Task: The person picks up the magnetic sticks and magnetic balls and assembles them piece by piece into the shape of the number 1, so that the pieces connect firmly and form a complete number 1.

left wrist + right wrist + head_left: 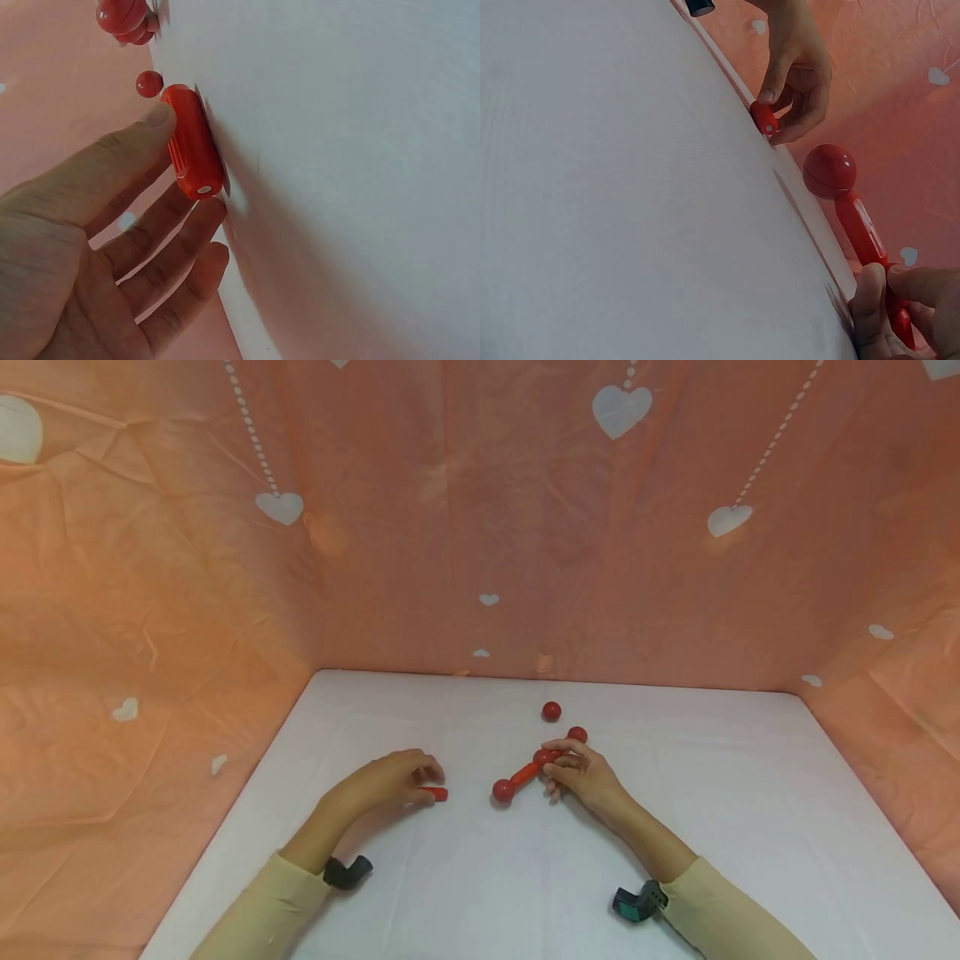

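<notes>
My left hand (396,777) pinches a short red rod (193,142) between thumb and fingers, close over the white tabletop. The rod has ridged sides and a small silvery disc in its end. Further right, my right hand (588,777) grips a red chain of balls and rods near its middle ball (542,757). An end ball (503,790) and a rod (861,229) stick out toward the left hand. Another ball (577,734) shows at the far end; the fingers partly hide the rod beside it. A separate red ball (551,711) lies behind the chain.
The white table (465,885) reaches back to an orange cloth (405,552) printed with pale hearts, which also hangs at both sides. Dark wrist cameras sit on the left wrist (347,872) and right wrist (639,902), below beige sleeves.
</notes>
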`<move>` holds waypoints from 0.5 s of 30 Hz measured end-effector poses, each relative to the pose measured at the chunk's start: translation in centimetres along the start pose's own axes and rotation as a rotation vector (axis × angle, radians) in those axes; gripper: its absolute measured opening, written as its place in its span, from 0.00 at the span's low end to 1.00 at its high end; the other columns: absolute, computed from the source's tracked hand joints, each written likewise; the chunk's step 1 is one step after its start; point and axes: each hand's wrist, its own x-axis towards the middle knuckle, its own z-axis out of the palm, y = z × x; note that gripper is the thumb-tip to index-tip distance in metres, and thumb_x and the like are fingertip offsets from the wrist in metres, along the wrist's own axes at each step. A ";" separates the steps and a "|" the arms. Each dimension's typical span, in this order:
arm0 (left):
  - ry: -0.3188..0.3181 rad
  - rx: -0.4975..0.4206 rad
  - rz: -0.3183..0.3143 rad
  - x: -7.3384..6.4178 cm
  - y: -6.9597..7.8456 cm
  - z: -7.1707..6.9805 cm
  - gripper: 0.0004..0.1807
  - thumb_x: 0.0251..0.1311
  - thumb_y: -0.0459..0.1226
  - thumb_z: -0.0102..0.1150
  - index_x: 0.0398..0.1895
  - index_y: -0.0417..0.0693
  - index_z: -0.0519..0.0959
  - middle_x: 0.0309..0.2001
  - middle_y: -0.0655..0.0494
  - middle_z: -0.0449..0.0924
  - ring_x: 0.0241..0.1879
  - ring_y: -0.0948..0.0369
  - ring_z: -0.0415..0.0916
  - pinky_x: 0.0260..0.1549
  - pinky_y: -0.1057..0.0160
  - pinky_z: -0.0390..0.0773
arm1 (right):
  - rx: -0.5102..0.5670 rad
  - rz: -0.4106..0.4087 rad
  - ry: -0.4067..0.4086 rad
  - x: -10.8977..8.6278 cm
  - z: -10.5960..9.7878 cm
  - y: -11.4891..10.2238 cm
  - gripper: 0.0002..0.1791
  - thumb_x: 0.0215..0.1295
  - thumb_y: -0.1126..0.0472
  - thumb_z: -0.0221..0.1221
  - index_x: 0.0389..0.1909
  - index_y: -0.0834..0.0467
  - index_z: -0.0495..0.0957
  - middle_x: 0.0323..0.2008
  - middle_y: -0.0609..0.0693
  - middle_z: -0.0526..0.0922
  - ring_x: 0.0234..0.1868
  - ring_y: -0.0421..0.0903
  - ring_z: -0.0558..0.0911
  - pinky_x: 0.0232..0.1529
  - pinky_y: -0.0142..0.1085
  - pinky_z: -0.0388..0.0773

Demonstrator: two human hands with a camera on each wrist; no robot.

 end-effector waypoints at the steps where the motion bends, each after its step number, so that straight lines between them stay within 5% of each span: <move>1: -0.002 0.000 0.006 -0.1 0.0 0.0 0.15 0.63 0.39 0.78 0.51 0.51 0.86 0.45 0.62 0.84 0.48 0.59 0.81 0.55 0.53 0.81 | 0.001 0.000 -0.001 0.0 0.0 0.0 0.25 0.76 0.66 0.65 0.70 0.65 0.74 0.46 0.61 0.86 0.32 0.45 0.86 0.38 0.36 0.88; 15: 0.005 0.057 0.022 -0.4 0.0 0.5 0.14 0.63 0.33 0.76 0.49 0.54 0.85 0.40 0.63 0.81 0.43 0.62 0.78 0.49 0.57 0.82 | 0.010 0.001 -0.004 -0.1 0.0 0.0 0.25 0.76 0.65 0.65 0.70 0.65 0.73 0.46 0.62 0.86 0.32 0.46 0.86 0.38 0.36 0.88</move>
